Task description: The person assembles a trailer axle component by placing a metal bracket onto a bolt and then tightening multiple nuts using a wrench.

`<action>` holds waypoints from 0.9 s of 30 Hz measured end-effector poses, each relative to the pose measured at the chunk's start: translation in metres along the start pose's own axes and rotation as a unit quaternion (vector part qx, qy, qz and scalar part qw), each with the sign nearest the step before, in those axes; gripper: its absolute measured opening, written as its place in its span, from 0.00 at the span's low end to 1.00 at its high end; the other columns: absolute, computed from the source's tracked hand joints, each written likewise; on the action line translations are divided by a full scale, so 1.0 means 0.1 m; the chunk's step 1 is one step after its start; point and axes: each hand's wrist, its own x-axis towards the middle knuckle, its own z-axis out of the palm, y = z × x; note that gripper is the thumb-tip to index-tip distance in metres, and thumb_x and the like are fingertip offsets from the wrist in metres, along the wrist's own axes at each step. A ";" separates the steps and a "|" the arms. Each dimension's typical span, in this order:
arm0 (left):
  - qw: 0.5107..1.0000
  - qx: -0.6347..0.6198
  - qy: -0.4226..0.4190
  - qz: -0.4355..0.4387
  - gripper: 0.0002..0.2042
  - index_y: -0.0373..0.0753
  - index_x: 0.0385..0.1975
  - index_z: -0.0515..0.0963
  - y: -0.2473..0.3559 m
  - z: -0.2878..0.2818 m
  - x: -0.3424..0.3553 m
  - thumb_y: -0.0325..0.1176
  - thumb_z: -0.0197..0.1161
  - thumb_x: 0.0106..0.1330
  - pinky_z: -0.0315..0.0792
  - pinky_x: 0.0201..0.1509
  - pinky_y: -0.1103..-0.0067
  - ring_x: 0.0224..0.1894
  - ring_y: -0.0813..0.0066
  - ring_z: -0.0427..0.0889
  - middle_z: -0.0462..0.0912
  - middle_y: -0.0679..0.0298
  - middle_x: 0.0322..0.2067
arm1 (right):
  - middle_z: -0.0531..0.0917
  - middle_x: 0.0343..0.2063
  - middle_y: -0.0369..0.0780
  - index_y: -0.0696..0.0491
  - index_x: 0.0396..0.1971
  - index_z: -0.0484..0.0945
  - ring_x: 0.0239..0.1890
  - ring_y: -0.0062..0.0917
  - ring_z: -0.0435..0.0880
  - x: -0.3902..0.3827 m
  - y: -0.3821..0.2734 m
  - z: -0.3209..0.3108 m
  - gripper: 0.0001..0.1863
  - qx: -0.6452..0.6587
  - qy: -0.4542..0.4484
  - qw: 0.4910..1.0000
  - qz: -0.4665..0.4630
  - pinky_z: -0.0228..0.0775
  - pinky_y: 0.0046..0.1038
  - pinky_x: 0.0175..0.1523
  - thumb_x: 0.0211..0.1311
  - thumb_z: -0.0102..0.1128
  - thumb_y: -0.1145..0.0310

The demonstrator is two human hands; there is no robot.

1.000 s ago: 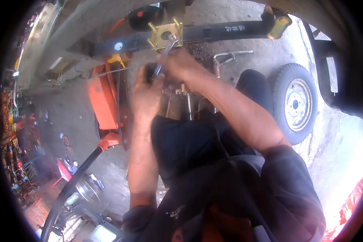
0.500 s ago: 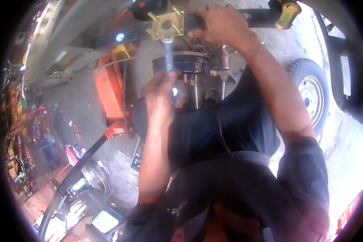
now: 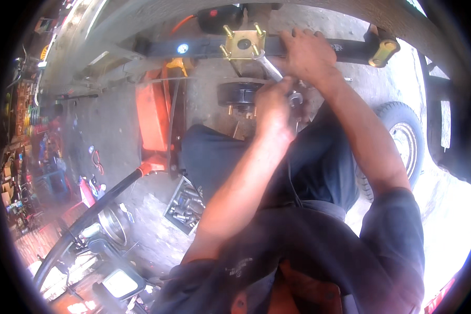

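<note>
In my left hand [image 3: 275, 107], fingers closed, is a combination wrench [image 3: 269, 68]. Its upper end meets the lower right corner of a gold-coloured square plate [image 3: 239, 52]; the open jaw shows past my fist. Threaded studs stand at the plate's corners, and a dark hole is in its middle. The plate lies across a long black bar resembling a leaf spring [image 3: 353, 51]. Just right of the plate, my right hand [image 3: 311, 55] grips this bar, fingers over its far edge. A gold shackle [image 3: 383, 54] is at the bar's right end.
Below the bar sits a black drum [image 3: 234, 95]. An orange jack [image 3: 154, 115] with a long black handle [image 3: 89, 217] stands left. A tray of sockets [image 3: 186, 206] lies by my leg. A wheel [image 3: 403, 138] is at right; a frame beam [image 3: 319, 11] crosses above.
My left hand has swung right with the wrench, which now slants down to the right from the plate's lower right corner instead of hanging straight down. My right hand stays on the bar.
</note>
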 end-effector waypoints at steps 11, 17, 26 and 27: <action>0.875 0.478 -0.060 -0.054 0.08 0.37 0.31 0.77 1.55 -0.75 0.38 0.32 0.69 0.59 0.43 0.10 0.82 0.08 0.86 0.56 0.67 0.72 0.14 | 0.80 0.45 0.46 0.50 0.50 0.76 0.49 0.42 0.80 -0.02 -0.05 -0.07 0.41 -0.030 -0.033 0.999 0.016 0.70 0.41 0.55 0.52 0.54 0.27; 0.858 0.504 -0.071 0.068 0.11 0.33 0.33 0.78 1.52 -0.94 0.35 0.36 0.65 0.65 0.50 0.10 0.81 0.08 0.83 0.60 0.67 0.70 0.12 | 0.80 0.44 0.46 0.49 0.49 0.77 0.48 0.42 0.80 -0.02 0.02 -0.02 0.42 -0.014 -0.010 1.000 0.018 0.71 0.41 0.54 0.49 0.55 0.26; 0.970 0.216 -0.003 0.112 0.11 0.31 0.37 0.76 0.28 -0.79 -0.11 0.35 0.56 0.69 0.52 0.10 0.81 0.09 0.80 0.62 0.71 0.64 0.13 | 0.79 0.46 0.45 0.51 0.50 0.76 0.52 0.43 0.78 0.01 -0.03 -0.05 0.42 -0.017 -0.031 0.999 0.021 0.70 0.40 0.56 0.49 0.57 0.27; 0.970 0.214 -0.003 0.113 0.11 0.31 0.37 0.76 0.25 -0.74 -0.10 0.35 0.56 0.69 0.52 0.10 0.81 0.09 0.80 0.62 0.71 0.64 0.13 | 0.79 0.46 0.45 0.51 0.50 0.76 0.52 0.43 0.78 0.02 -0.03 -0.04 0.42 -0.019 -0.031 0.999 0.019 0.70 0.40 0.56 0.49 0.57 0.27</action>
